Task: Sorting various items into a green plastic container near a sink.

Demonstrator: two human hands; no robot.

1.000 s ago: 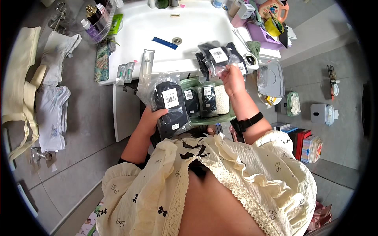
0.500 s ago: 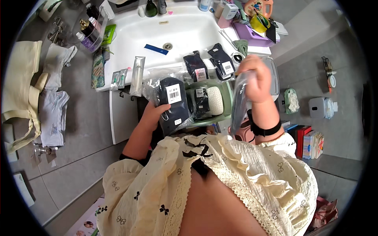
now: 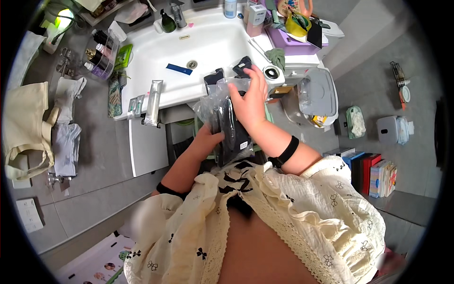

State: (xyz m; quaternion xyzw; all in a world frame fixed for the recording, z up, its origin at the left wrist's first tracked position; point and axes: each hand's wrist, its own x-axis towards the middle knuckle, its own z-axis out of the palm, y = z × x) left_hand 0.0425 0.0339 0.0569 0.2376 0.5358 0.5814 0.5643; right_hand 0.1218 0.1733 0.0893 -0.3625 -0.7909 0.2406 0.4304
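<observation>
My left hand (image 3: pixel 206 143) is closed on the near left edge of a dark folded item in a clear plastic bag (image 3: pixel 232 135), which stands tilted in front of my chest. My right hand (image 3: pixel 249 105) lies against the bag's upper right side, its thumb and fingers stretched apart. Behind the bag, two smaller black bagged packs, a left pack (image 3: pixel 211 79) and a right pack (image 3: pixel 242 66), rest at the front of the white sink (image 3: pixel 156 52). A green basin (image 3: pixel 269 118) is mostly hidden under the bag and hands.
A blue strip packet (image 3: pixel 179 69) lies in the sink. On its left front edge lies a silver tube (image 3: pixel 153 103). To the right stand a grey-lidded bin (image 3: pixel 321 90) and a purple box (image 3: pixel 289 43). A cream bag (image 3: pixel 29 106) hangs at the far left.
My right hand has come left and inward from beside the basin, bringing its bag against the one in my left hand. The left hand's bag has turned from flat to tilted.
</observation>
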